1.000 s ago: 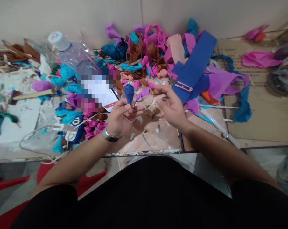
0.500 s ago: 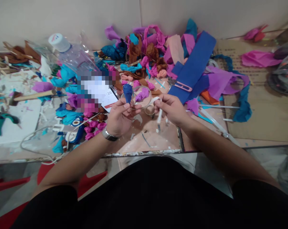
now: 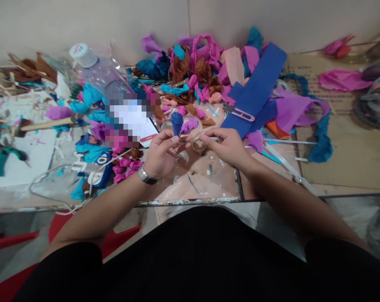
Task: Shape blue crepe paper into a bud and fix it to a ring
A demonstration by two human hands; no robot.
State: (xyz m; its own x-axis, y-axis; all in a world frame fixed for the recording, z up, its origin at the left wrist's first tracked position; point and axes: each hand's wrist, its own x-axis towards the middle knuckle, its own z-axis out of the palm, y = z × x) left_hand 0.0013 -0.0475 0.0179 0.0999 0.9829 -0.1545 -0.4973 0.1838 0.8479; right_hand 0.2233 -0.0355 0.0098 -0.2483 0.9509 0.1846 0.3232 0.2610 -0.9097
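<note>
My left hand (image 3: 161, 152) is closed, pinching the base of a small dark blue crepe-paper bud (image 3: 176, 122) that stands upright above its fingers. My right hand (image 3: 226, 144) is closed too, its fingertips meeting the left hand's near the bud's stem; what it pinches is too small to make out. Just behind the fingers lie a purple paper bud (image 3: 189, 125) and a clear tape ring (image 3: 198, 144). A metal watch (image 3: 145, 176) sits on my left wrist.
Crepe-paper scraps and buds in pink, purple, brown and teal cover the table's far side. A long blue paper strip (image 3: 255, 90), small pink snips (image 3: 240, 113), a plastic bottle (image 3: 97, 71), a wooden stick (image 3: 48, 124) and a white cable (image 3: 48, 184) lie around.
My right hand moved left and closed in on the left hand's fingertips. The white strip it held half a second ago is out of sight. The blue bud stayed in my left hand.
</note>
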